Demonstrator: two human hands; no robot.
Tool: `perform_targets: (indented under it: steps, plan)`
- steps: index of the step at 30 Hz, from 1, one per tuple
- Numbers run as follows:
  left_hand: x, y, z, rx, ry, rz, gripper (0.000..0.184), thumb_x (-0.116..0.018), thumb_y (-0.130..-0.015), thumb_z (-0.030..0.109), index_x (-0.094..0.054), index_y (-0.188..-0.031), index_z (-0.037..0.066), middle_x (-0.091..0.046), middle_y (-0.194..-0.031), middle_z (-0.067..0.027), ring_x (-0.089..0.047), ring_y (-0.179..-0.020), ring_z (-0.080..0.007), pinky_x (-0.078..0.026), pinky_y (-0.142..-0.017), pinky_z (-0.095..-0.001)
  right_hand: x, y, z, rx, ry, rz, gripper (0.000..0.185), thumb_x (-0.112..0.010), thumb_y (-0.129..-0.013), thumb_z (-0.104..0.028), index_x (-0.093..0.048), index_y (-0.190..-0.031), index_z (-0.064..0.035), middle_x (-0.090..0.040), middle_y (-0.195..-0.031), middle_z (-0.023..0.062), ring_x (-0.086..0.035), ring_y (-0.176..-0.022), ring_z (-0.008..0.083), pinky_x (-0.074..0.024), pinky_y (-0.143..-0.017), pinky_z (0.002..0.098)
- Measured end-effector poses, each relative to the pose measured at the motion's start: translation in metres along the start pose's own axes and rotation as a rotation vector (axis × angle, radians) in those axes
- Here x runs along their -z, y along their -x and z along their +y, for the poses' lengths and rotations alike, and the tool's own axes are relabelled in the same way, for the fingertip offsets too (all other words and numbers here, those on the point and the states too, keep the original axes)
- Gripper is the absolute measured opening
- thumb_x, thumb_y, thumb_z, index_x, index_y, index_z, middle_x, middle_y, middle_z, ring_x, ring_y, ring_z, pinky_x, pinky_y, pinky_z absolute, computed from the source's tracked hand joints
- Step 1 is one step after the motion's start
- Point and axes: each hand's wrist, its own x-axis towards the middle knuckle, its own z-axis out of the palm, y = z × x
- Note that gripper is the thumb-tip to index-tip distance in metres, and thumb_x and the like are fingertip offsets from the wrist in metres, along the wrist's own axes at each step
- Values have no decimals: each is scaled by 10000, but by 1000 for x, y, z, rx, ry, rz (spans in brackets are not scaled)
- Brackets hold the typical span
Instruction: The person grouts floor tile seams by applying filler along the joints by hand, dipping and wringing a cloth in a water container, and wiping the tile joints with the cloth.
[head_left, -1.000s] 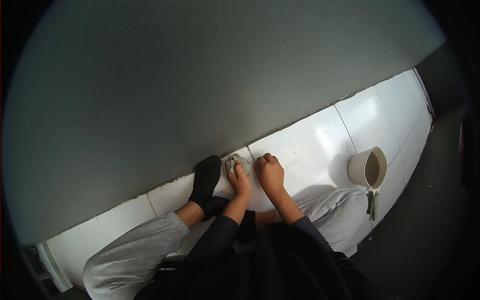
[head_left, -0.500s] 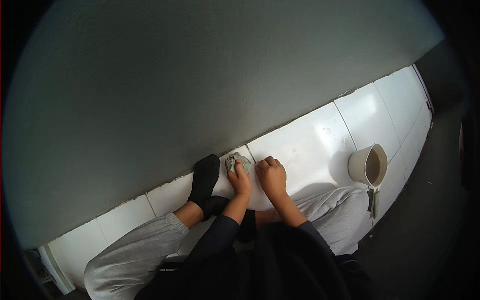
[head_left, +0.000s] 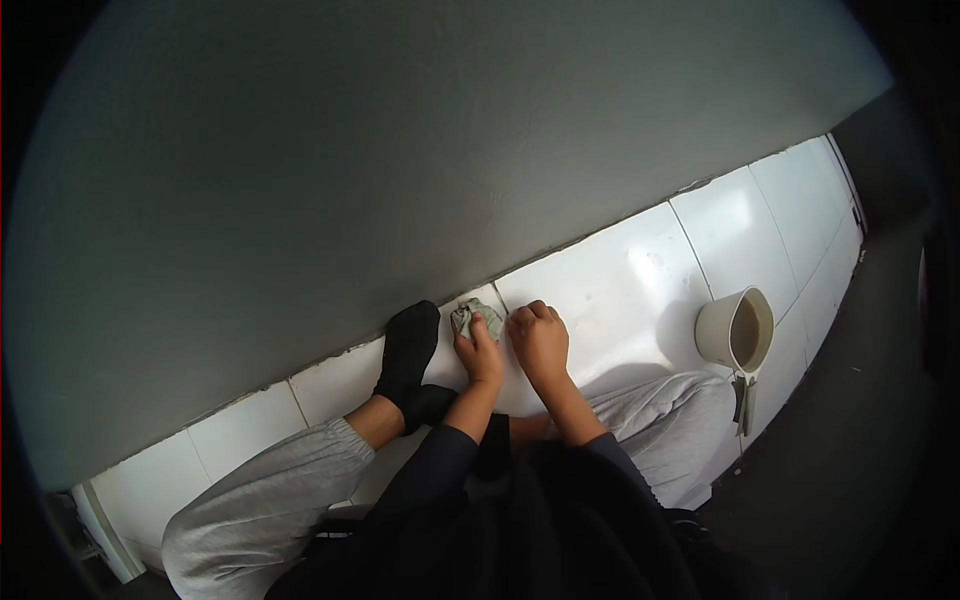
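My left hand [head_left: 479, 353] is closed on a crumpled grey-green cloth [head_left: 477, 319], thumb on top, just right of my black-socked foot [head_left: 411, 350]. Beside it, my right hand [head_left: 539, 343] is closed with its knuckles up, close to a dark joint between white floor tiles [head_left: 610, 290]. Whatever its fingers hold, if anything, is hidden beneath them. A small gap separates the two hands.
A pale dipper [head_left: 716, 333] holding murky liquid stands on the tiles at the right, its handle toward me. The grey wall [head_left: 400, 150] meets the tiles along a rough edge. My legs in grey trousers [head_left: 270, 500] are folded on both sides.
My right hand has shifted slightly up and to the left since half a second ago, along the tile joint. My left hand stays on the cloth, with only a small shift.
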Motion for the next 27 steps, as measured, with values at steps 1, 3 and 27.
perform_targets:
  steps: [1, 3, 27]
  plan:
    - [1, 0, -1, -42, -11, 5, 287, -506, -887, 276, -558, -920, -4, -582, -787, -56, -546, -630, -152, -426, -465, -278, -4, -9, -3, -15, -7, 10, 57, -643, -730, -110, -650, -725, -53, -609, -770, 104, -598, -723, 288, -499, -655, 395]
    - [4, 1, 1, -22, -13, 5, 289, -506, -887, 276, -557, -926, -6, -583, -790, -59, -547, -633, -154, -429, -468, -282, -15, -34, -9, -31, 7, 31, 65, -634, -737, -111, -648, -735, -47, -609, -776, 110, -593, -725, 302, -498, -649, 402]
    - [1, 1, -4, 24, -38, -58, 266, -516, -882, 270, -534, -970, 20, -569, -817, -59, -544, -655, -150, -424, -472, -277, 8, 3, 3, -47, 6, -66, 82, -652, -736, -119, -650, -768, -43, -614, -815, 106, -600, -769, 296, -501, -687, 393]
